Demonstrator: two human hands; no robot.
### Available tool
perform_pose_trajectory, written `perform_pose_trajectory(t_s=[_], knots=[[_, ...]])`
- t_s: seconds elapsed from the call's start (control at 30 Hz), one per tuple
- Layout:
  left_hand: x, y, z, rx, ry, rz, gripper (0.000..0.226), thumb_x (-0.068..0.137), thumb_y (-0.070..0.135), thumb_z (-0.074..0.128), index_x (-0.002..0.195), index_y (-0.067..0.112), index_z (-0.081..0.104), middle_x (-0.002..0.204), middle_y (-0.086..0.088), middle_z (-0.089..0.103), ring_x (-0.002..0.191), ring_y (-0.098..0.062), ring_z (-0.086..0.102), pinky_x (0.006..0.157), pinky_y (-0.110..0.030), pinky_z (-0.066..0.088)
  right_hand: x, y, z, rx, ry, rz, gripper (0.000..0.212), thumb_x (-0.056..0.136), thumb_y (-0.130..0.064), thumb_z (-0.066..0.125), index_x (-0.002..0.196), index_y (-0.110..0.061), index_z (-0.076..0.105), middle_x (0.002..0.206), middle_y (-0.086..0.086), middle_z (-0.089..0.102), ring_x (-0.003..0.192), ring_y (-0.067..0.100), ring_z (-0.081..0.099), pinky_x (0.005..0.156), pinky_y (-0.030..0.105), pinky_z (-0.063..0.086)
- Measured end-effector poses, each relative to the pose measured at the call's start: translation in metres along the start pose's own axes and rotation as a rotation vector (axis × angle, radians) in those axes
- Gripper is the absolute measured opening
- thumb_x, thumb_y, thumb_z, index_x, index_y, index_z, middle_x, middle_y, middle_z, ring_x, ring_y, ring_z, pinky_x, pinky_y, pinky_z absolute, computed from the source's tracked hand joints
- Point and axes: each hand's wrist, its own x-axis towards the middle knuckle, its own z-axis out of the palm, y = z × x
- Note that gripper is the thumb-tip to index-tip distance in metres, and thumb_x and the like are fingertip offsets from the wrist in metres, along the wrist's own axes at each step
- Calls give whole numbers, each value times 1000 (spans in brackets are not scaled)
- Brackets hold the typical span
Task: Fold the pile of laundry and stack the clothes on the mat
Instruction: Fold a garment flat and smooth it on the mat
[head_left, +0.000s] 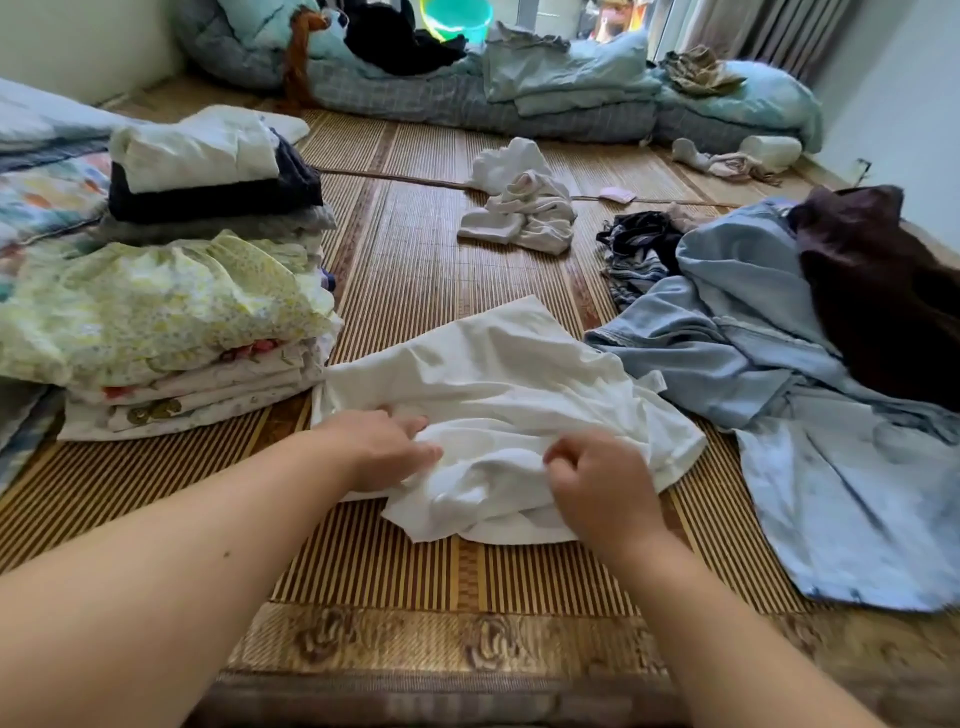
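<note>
Lower centre of the frame: a spread garment (498, 379) lies on the mat (415, 270), with both hands at its near edge. Left: a stack of folded clothes (171, 291). Right: an unfolded pile (779, 322). Upper centre: crumpled items (524, 208); bedding (519, 98) lies behind them.

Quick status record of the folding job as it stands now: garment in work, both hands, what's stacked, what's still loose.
garment in work: white garment, crumpled on the mat, not yet folded
left hand: resting on the garment's near left part, fingers on the cloth
right hand: pinching a fold of the garment at its near edge
stacked: folded pile to the left, a second folded pile behind it
still loose: light blue garment and dark brown garment to the right, white crumpled clothes further back
</note>
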Motion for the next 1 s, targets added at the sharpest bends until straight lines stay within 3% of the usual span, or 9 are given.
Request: perform_pose_trajectory(t_s=[0.1, 0.27, 0.4, 0.53, 0.63, 0.73, 0.83, 0.9, 1.0], knots=[[-20, 5, 0, 31, -50, 2, 68, 91, 70, 28, 151, 37, 25, 157, -1, 32, 141, -24, 33, 111, -39, 26, -43, -3, 12, -154, -250, -10, 23, 83, -31, 54, 81, -17, 72, 82, -5, 66, 80, 14, 59, 74, 36, 54], [-50, 19, 0, 40, -123, -16, 74, 88, 75, 32, 149, 32, 34, 155, 1, 35, 139, -23, 35, 109, -39, 28, -50, 0, 16, -250, -232, -125, 26, 90, -44, 58, 106, -31, 74, 128, -11, 58, 111, 19, 52, 95, 34, 45], [-67, 24, 8, 13, -157, 35, 80, 85, 75, 39, 151, 30, 29, 158, 3, 30, 140, -21, 33, 111, -35, 28, -46, 23, -3, -359, -119, -9, 24, 96, -38, 50, 106, -39, 71, 123, -14, 62, 113, 18, 53, 102, 42, 37], [-84, 36, 17, -225, -193, 178, 92, 74, 72, 61, 151, 40, 22, 154, 8, 34, 117, -11, 52, 86, -23, 46, -54, 49, -31, -292, 51, 238, 20, 96, -37, 53, 102, -39, 71, 108, -11, 68, 104, 17, 56, 101, 48, 39], [-92, 55, 36, -142, 75, 239, 111, 55, 83, 62, 149, 46, 15, 157, 8, 28, 138, -18, 34, 105, -32, 36, -74, 58, -38, -123, 83, 204, 14, 92, -39, 61, 99, -37, 73, 98, -17, 68, 99, 13, 58, 97, 47, 43], [-91, 77, 54, 98, 204, 382, 124, 50, 86, 59, 150, 47, -1, 162, 10, 2, 148, -24, 4, 117, -44, 19, -94, 54, -32, -64, 56, 138, 23, 91, -37, 63, 112, -34, 70, 114, -19, 65, 113, 9, 52, 103, 46, 40], [-83, 94, 64, 150, 151, 444, 82, 70, 64, 67, 140, 41, 32, 154, 7, 27, 144, -27, 21, 114, -42, 30, -105, 47, -22, -123, -16, 91, 34, 92, -40, 60, 125, -36, 63, 136, -20, 53, 130, 9, 38, 112, 45, 30], [-78, 99, 62, 40, 185, 388, 31, 83, 42, 63, 110, 34, 51, 119, 5, 54, 119, -23, 49, 86, -33, 44, -108, 43, -17, -141, -74, 49, 35, 95, -36, 56, 129, -37, 59, 142, -21, 47, 135, 9, 32, 115, 45, 25], [-70, 99, 50, -265, 130, 290, 26, 93, 23, 55, 118, 28, 56, 112, 0, 61, 104, -22, 57, 87, -32, 45, -105, 41, -13, -131, -95, 30, 43, 97, -17, 48, 136, -35, 54, 144, -20, 46, 135, 9, 32, 115, 41, 28]])
